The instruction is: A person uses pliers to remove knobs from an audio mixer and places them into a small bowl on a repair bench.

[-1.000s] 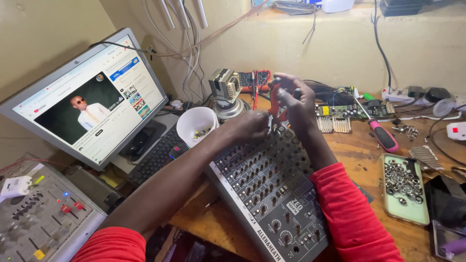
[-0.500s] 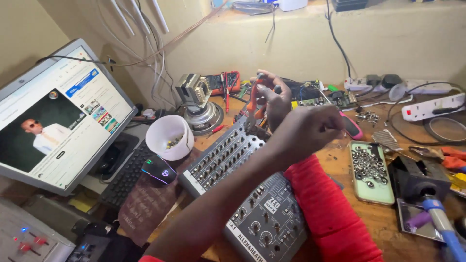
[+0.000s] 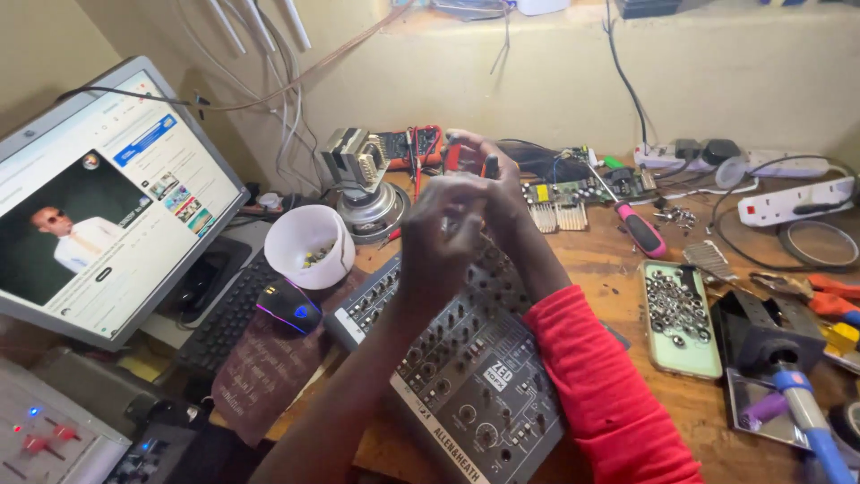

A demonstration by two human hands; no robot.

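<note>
Near the middle of the frame, both hands are raised over the grey mixer (image 3: 457, 376) on the surface. Left hand (image 3: 445, 235) and right hand (image 3: 488, 179) are curled close together, seemingly pinching something tiny; I cannot tell what. A slip could drop it among the knobs, or an elbow could tip the white cup (image 3: 307, 244).

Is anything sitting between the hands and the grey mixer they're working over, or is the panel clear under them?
Nothing visible stands between them. The left hand and right hand are raised together directly over the far end of the grey mixer. The white cup and computer mouse sit off to the mixer's left, out of the way.
</note>
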